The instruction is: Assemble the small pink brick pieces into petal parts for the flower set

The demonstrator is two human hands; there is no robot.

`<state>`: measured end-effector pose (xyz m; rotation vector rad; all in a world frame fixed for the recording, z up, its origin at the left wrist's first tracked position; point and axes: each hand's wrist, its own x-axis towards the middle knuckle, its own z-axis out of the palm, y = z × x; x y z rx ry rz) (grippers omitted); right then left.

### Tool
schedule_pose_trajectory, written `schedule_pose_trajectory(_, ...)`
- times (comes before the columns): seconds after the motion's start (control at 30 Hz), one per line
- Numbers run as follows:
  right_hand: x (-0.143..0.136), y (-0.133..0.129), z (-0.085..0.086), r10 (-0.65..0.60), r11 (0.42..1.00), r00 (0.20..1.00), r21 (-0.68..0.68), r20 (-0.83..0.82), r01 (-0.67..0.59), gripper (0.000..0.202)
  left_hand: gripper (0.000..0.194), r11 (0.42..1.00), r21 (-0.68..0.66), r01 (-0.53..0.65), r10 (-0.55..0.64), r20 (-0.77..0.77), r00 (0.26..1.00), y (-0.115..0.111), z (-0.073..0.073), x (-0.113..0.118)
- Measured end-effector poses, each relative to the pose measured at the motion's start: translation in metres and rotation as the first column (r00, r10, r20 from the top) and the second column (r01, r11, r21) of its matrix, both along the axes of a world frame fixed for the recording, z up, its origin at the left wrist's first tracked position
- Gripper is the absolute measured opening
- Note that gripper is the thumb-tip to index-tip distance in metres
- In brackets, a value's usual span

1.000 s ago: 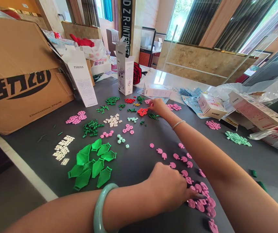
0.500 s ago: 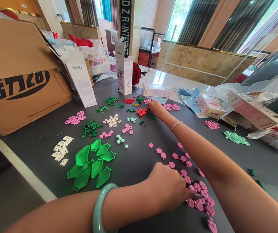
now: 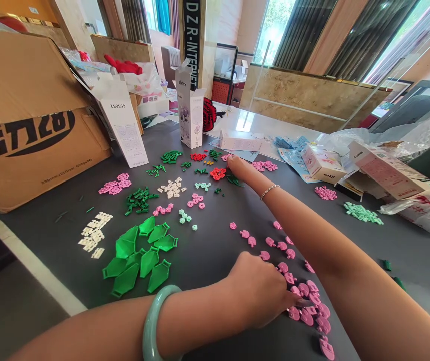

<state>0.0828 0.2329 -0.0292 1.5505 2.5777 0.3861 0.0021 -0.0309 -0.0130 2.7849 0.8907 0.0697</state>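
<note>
My left hand (image 3: 258, 291), with a green bangle on its wrist, is curled low over the near part of the table. Its thumb reaches over the pink rounded pieces (image 3: 307, 316); the other fingers are mostly hidden, and so is anything in them. Stretched far forward, my right hand (image 3: 238, 169) has its closed fingertips at a small pile of pink pieces (image 3: 225, 157). What it pinches, if anything, is too small to make out. Beside it lie red pieces (image 3: 217, 174), dark green leaf-like pieces (image 3: 233, 180) and another pink pile (image 3: 264, 166).
Large green plates (image 3: 149, 261), cream pieces (image 3: 95, 231) and dark green pieces (image 3: 140, 200) lie to the left. A cardboard box (image 3: 34, 135) stands at the left edge, a white box (image 3: 191, 113) at the back. Mint pieces (image 3: 362, 212) and more boxes (image 3: 393, 170) are at right.
The view has shifted very slightly. Both hands stay in nearly the same places, and no piece has visibly moved.
</note>
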Motion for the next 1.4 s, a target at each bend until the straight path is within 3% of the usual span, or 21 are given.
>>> schedule_pose_trajectory(0.3,0.002,-0.006,0.010,-0.027,0.999,0.997,-0.044,-0.074,0.024,0.029,0.042,1.000,0.010,-0.014,0.014,-0.001,1.000,-0.001,-0.004,0.001)
schedule_pose_trajectory(0.5,0.010,-0.012,0.025,-0.068,0.997,0.983,-0.037,-0.170,0.063,0.032,0.049,0.997,-0.059,-0.054,0.052,-0.037,0.998,0.000,0.006,0.000)
schedule_pose_trajectory(0.87,0.055,-0.044,0.061,-0.183,0.983,0.907,-0.041,-0.379,0.181,0.021,0.055,0.996,-0.020,-0.086,0.083,-0.096,0.992,-0.001,0.013,0.000)
schedule_pose_trajectory(1.07,0.108,-0.106,0.073,-0.229,0.971,0.880,-0.037,-0.416,0.235,0.021,0.062,0.996,0.009,-0.086,0.086,-0.083,0.993,0.000,0.014,0.001)
schedule_pose_trajectory(1.23,0.148,-0.182,0.062,-0.338,0.941,0.846,-0.130,-0.412,0.313,0.017,0.065,0.995,0.018,-0.097,0.098,-0.088,0.991,0.001,0.013,0.001)
schedule_pose_trajectory(1.4,0.164,-0.237,0.051,-0.403,0.914,0.827,-0.215,-0.392,0.343,0.017,0.067,0.995,0.036,-0.094,0.097,-0.085,0.992,0.002,0.012,0.001)
